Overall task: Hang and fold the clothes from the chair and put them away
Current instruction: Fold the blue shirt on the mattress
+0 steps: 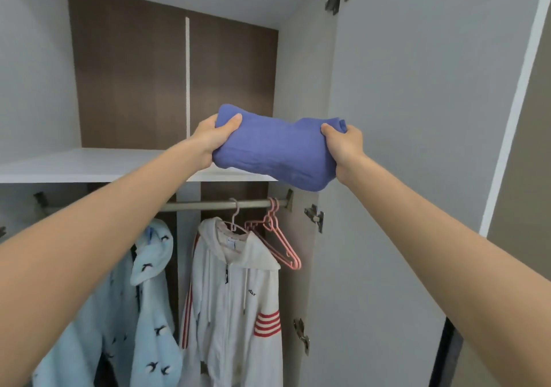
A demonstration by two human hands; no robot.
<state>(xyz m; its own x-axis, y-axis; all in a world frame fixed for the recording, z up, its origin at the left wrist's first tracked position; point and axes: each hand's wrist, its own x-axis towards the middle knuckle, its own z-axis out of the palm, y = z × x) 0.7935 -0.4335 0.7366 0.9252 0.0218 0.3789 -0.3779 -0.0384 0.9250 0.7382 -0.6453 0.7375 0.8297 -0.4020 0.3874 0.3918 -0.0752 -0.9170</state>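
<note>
**A:** Entry: folded blue garment (pixel 268 148) held up in front of the open wardrobe, level with the upper shelf (pixel 89 164); its lower edge hangs over the shelf's front lip; whether it touches the board, cannot tell.

**B:** Hands?

**A:** Left hand (pixel 213 137) grasps the left end, thumb on top, fingers curled underneath; right hand (pixel 343 145) grasps the right end the same way; both clenched on the cloth, one per end.

**B:** Why hold both ends?

**A:** Judgement: soft bundle, no stiffness of its own; gripping each end holds the folds together and should let it go in flat; the lower right corner sags somewhat even so.

**B:** Why the shelf rather than the rail?

**A:** Rail (pixel 208 205) below takes the hung items: white hooded jacket (pixel 235 297) with red stripes on a hanger; pale blue bird-print robe (pixel 143 282) to its left; spare pink hangers (pixel 280 237) bunched at the right end; a folded piece suits the flat board above.

**B:** Stage?

**A:** Judgement: putting-away step for this one piece, close to done; next move calls for pushing it forward past the lip, lowering, then letting go with both hands together; risks: folds springing open on release; right hand passes near the open wardrobe door (pixel 417 118); chair not in view, so remaining clothes unknown.
</note>
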